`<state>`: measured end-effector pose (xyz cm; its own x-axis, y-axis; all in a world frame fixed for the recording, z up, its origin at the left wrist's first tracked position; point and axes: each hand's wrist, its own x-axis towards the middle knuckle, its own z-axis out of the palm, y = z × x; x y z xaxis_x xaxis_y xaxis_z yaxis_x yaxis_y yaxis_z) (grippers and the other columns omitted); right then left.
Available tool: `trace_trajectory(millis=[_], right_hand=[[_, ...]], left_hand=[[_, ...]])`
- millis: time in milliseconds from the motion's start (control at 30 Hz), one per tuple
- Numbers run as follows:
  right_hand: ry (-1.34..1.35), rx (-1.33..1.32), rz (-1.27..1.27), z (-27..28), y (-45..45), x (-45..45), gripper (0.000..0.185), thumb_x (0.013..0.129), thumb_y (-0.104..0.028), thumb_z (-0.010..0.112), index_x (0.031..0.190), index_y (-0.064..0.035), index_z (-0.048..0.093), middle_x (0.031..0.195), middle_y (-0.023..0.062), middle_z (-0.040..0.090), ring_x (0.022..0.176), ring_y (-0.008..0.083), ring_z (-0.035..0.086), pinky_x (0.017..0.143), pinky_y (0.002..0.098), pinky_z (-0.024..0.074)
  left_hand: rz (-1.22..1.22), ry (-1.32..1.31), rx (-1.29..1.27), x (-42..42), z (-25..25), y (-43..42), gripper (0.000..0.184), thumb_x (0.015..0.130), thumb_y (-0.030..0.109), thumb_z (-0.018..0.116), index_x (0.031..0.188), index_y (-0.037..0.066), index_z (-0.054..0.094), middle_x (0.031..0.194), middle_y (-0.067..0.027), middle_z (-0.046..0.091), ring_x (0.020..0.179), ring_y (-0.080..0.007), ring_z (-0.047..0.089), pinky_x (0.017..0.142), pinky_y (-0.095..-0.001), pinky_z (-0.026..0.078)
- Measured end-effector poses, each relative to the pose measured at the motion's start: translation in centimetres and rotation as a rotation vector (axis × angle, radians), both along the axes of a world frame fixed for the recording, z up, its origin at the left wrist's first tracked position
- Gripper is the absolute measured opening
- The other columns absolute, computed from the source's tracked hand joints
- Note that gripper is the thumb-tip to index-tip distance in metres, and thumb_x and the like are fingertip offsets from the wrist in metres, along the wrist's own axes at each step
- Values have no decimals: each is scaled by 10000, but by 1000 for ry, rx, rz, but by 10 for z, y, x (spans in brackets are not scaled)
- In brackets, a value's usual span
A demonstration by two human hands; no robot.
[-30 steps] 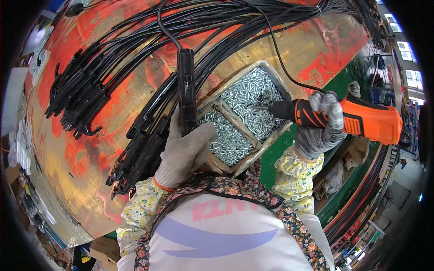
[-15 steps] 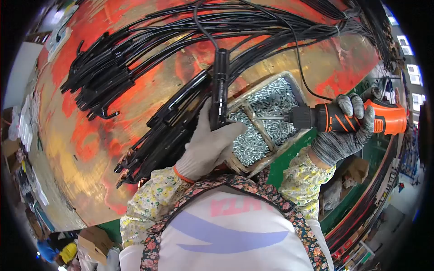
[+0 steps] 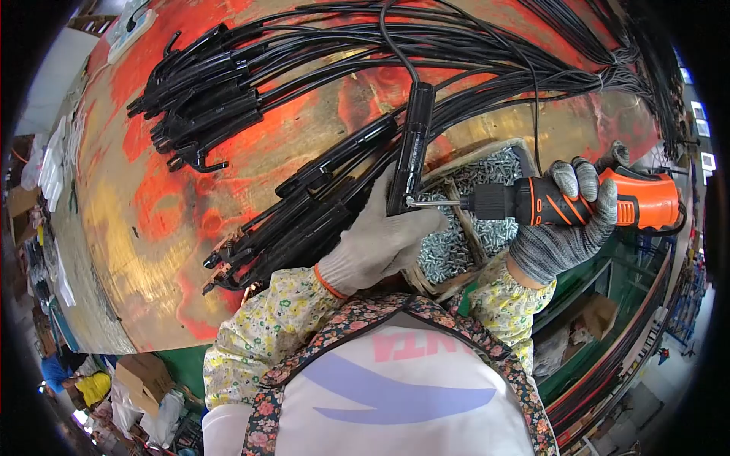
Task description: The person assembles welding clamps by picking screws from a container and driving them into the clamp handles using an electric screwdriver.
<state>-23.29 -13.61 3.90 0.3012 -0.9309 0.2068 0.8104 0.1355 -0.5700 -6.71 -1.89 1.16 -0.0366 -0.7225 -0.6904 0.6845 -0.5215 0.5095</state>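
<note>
At worn tabletop [image 3: 152,258], left fingers [image 3: 423,221] clasp black tube [image 3: 415,137], right fingers [image 3: 585,180] encircle screwdriver [image 3: 555,206].

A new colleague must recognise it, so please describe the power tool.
At the red-patched table's near edge, find the box of screws. At its right, the right hand grips the tool, its thin bit pointing left. Unlike the black handles beyond, it has a bright orange rear.
</note>
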Motion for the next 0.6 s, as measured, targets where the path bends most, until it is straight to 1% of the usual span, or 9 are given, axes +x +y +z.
trace_trajectory(millis=[100, 267, 400, 500, 600], right_hand=[[-13, -8, 9, -3, 0, 0, 293, 932, -237, 568, 1195, -141, 479, 836, -6, 520, 798, 151, 530, 656, 364, 482], [9, -26, -2, -1, 4, 7, 399, 934, -217, 566, 1308, -151, 445, 837, 18, 524, 784, 156, 532, 661, 325, 496], [-6, -20, -1, -4, 3, 8, 396, 933, -208, 567, 1306, -157, 443, 835, 18, 526, 770, 155, 532, 639, 320, 507], [3, -33, 33, -4, 2, 6, 397, 933, -202, 567, 1308, -164, 442, 835, 20, 528, 768, 154, 532, 619, 320, 509], [-2, 4, 25, -1, 6, 8, 402, 932, -197, 569, 1314, -167, 445, 833, 22, 528, 769, 156, 532, 615, 321, 508]], left_hand=[[-5, 22, -13, 1, -1, 1, 771, 755, 20, 712, 1376, 122, 267, 640, 31, 460, 392, -43, 346, 342, -232, 233], [-5, -16, 18, -1, -2, 0, 830, 749, 15, 720, 1410, 121, 229, 654, 29, 460, 404, -43, 362, 343, -231, 246], [-13, 23, 20, 1, -6, 2, 887, 744, 12, 731, 1436, 122, 187, 690, 22, 485, 426, -42, 386, 348, -224, 261], [2, -12, 32, -2, -8, 2, 885, 745, 9, 736, 1430, 116, 186, 736, 12, 519, 446, -38, 406, 354, -216, 274], [-20, 11, -32, 1, -17, 4, 1096, 742, 46, 749, 1492, 119, -47, 859, -63, 639, 436, -55, 444, 337, -214, 318]])
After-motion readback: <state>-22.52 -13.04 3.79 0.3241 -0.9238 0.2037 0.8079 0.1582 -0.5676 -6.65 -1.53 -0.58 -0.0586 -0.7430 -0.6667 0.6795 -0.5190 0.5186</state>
